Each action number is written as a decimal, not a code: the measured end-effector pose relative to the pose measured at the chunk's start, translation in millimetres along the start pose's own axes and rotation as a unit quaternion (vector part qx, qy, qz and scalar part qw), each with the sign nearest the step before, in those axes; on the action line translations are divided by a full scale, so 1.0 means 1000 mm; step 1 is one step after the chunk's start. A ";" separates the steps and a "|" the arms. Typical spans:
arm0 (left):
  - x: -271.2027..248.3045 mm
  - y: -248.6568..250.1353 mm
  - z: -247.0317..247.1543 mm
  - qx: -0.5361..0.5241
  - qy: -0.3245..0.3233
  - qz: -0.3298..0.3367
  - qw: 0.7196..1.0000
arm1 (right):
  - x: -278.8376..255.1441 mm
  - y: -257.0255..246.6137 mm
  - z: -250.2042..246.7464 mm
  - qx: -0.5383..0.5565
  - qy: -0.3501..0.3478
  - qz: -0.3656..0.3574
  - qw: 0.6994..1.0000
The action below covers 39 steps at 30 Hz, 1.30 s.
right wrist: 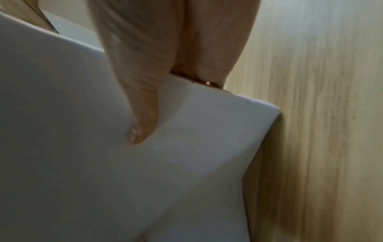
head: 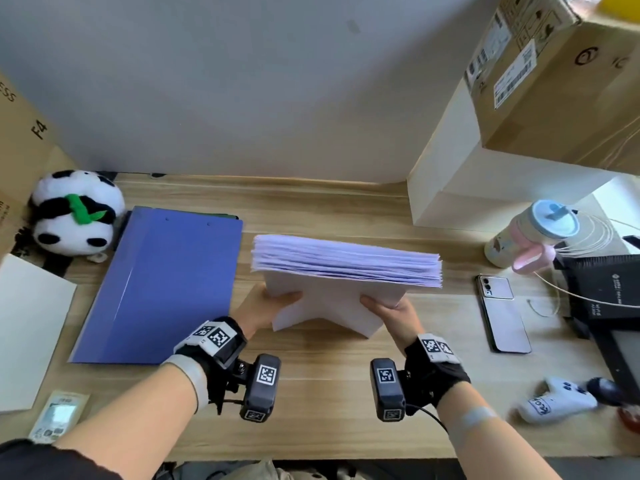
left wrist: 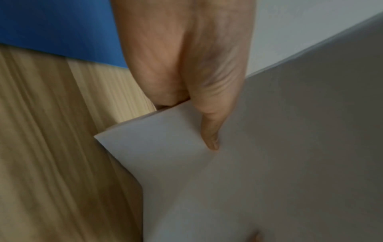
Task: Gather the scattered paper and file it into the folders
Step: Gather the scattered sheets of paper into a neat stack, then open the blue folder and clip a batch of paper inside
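A thick stack of white paper (head: 343,271) is held up on edge above the middle of the wooden desk, its upper edge fanned and blurred. My left hand (head: 273,304) pinches the stack's left side, thumb on the near face and fingers hidden behind. My right hand (head: 384,308) pinches the right side the same way. In the left wrist view my left thumb presses the paper (left wrist: 269,163) near its corner. In the right wrist view my right thumb presses the paper (right wrist: 103,163). A blue folder (head: 166,285) lies closed and flat on the desk to the left of the stack.
A plush panda (head: 78,211) sits behind the folder. A white sheet (head: 27,327) lies at the far left. A phone (head: 502,313), a lidded cup (head: 533,237), a game controller (head: 561,400) and black boxes (head: 602,289) crowd the right side. Cardboard boxes (head: 554,74) stand at back right.
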<state>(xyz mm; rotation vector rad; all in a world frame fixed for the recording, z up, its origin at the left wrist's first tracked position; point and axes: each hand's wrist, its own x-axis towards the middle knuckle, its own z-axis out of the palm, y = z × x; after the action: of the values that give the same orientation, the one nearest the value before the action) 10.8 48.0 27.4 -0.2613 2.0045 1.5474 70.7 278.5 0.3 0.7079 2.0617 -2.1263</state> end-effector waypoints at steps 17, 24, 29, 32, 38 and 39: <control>0.023 0.006 0.106 0.052 -0.143 -0.153 0.976 | 0.015 0.026 -0.131 -0.120 0.030 0.156 0.980; 0.038 0.005 0.172 0.022 -0.147 -0.207 0.967 | 0.024 0.043 -0.184 -0.188 0.119 0.194 0.955; 0.048 0.006 0.199 0.015 -0.156 -0.223 0.962 | 0.035 0.039 -0.207 -0.226 0.134 0.213 0.941; 0.051 0.009 0.207 0.009 -0.161 -0.239 0.957 | 0.044 0.037 -0.214 -0.237 0.136 0.223 0.936; 0.055 0.009 0.200 0.028 -0.164 -0.255 0.953 | 0.048 0.029 -0.213 -0.250 0.156 0.250 0.922; 0.055 0.010 0.196 0.032 -0.161 -0.250 0.954 | 0.049 0.028 -0.213 -0.258 0.168 0.236 0.922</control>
<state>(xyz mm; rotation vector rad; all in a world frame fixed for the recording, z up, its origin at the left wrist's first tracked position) 25.6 244.6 -25.4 -0.4234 1.5736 1.1189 93.1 493.7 -39.9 1.3706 2.1681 -1.1963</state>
